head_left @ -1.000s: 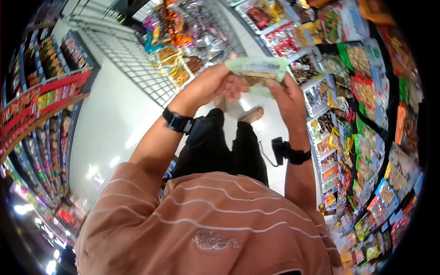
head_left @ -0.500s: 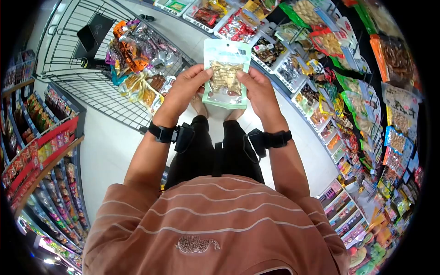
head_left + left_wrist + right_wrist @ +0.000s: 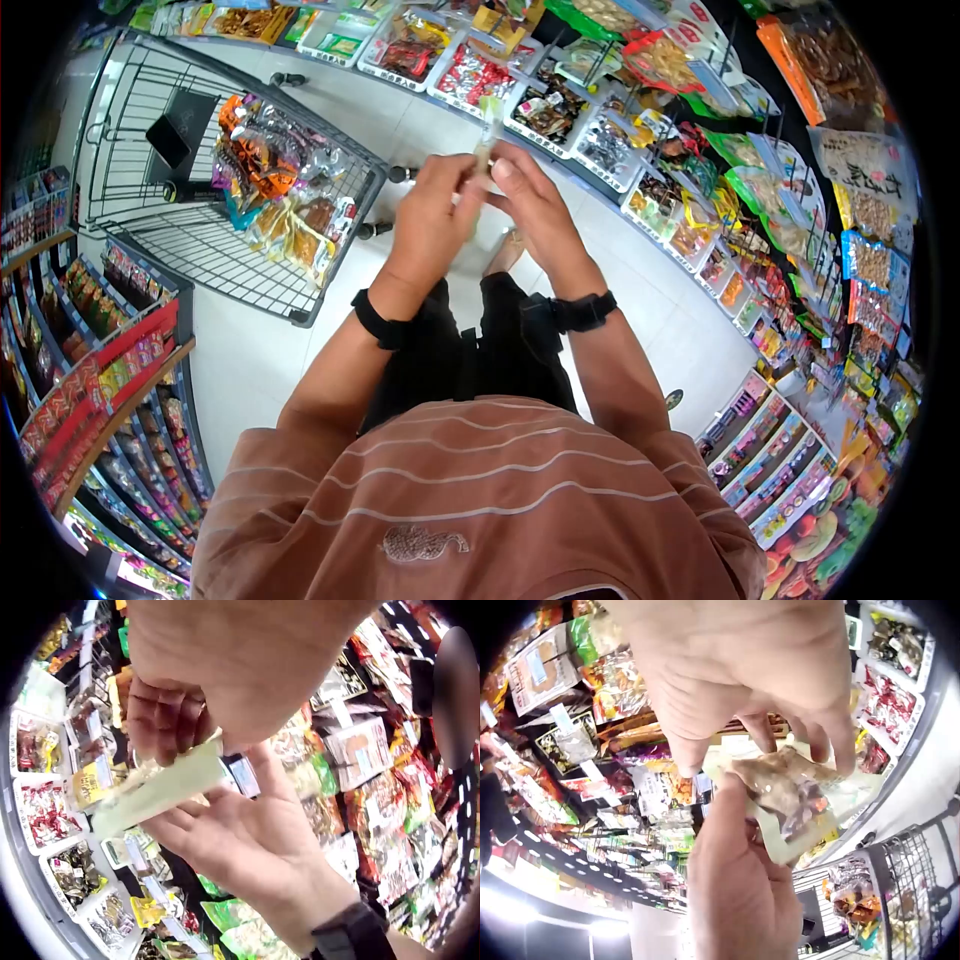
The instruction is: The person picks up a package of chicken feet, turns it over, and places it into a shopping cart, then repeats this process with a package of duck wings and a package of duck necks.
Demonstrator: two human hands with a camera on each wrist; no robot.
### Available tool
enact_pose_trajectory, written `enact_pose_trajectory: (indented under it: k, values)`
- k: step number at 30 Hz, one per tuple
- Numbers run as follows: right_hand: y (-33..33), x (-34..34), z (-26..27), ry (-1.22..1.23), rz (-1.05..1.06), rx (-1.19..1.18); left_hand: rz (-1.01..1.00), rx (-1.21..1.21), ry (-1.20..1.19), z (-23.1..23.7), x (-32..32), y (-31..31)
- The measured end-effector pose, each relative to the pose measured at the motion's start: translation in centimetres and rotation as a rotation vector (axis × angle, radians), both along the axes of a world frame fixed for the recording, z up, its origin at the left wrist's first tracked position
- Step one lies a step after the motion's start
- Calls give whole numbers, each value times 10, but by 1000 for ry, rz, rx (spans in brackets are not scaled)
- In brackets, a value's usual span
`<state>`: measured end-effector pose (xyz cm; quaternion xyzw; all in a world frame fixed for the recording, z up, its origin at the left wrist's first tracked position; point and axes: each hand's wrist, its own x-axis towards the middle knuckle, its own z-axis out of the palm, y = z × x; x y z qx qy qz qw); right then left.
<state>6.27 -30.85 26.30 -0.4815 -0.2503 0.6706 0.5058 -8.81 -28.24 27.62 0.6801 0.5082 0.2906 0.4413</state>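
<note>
A pale green pouch point(image 3: 488, 122) with a clear window is held up between the two hands, turned edge-on in the head view. My left hand point(image 3: 428, 225) pinches its near left side; the right wrist view shows the thumb point(image 3: 735, 799) on the front beside tan food pieces. From the other side my right hand point(image 3: 540, 212) holds it, with bent fingers over the edge of the pouch point(image 3: 799, 844) in the right wrist view. The left wrist view shows the narrow side of the pouch point(image 3: 161, 796) between both hands.
A wire shopping cart point(image 3: 330, 285) with several bagged snacks point(image 3: 270, 170) stands at left. Along the right run bins of wrapped sweets point(image 3: 470, 78) and hanging packets point(image 3: 850, 190). A red-edged snack shelf point(image 3: 95, 385) is at lower left, over a pale floor point(image 3: 240, 365).
The pouch was tilted, then held flat facing me by both hands; now it is turned edge-on and the hands are closer together. The cart and shelves have shifted in view.
</note>
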Motion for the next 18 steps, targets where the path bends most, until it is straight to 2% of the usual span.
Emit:
enact_pose_trajectory:
  k: [2,3,5,6,9,10,14,17,18]
  values:
    - [-2,13,-7,201,-57,-110,-157,175,75,6,16,-7]
    - [-2,19,-10,304,-85,-167,-159,149,36,5,20,-9]
    - [0,32,-32,347,-146,-180,-165,97,-40,0,27,-13]
    - [0,39,-41,404,-149,-159,-159,59,-90,-9,25,-10]
    - [-5,52,-37,505,-130,-133,-20,35,-14,-18,12,2]
    - [-5,55,-39,516,-148,-149,35,-17,-16,-21,9,6]
    - [-6,64,-43,559,-209,-199,41,-261,-123,-49,5,18]
    - [-12,74,-61,582,-170,-167,-41,-345,-130,-50,15,22]
    - [-13,73,-63,602,-224,-184,-48,-413,-162,-45,22,22]
